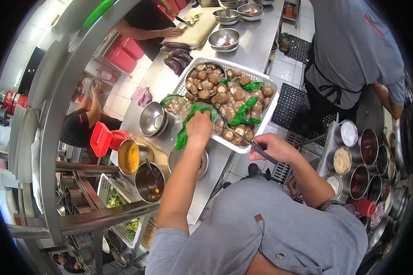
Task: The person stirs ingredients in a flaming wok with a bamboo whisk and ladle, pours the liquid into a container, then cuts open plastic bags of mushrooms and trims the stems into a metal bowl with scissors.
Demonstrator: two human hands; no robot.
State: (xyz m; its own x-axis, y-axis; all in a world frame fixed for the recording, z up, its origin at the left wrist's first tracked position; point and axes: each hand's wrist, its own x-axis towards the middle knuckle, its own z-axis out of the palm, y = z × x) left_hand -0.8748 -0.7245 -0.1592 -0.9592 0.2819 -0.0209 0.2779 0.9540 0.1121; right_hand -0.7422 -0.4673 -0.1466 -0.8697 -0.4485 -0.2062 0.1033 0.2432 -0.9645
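My left hand (199,128) is closed on a green-edged plastic bag (183,134) at the near left corner of a white basket (271,110). In my right hand (275,149) is the black handle of a long tool (264,154), whose thin metal part reaches over the basket's near edge; whether it is a knife cannot be made out. Brown mushrooms (222,98) fill the basket, some in clear bags with green strips, some in a metal bowl (219,67). Another bag of mushrooms (175,105) lies beside my left hand.
Stacked metal bowls (152,119), a pot of yellow liquid (129,156) and a dark pot (150,182) stand left. Eggplants (177,57) lie beyond the basket, near a co-worker's hands at a cutting board (202,28). Another person (353,41) stands right, near many containers (342,160).
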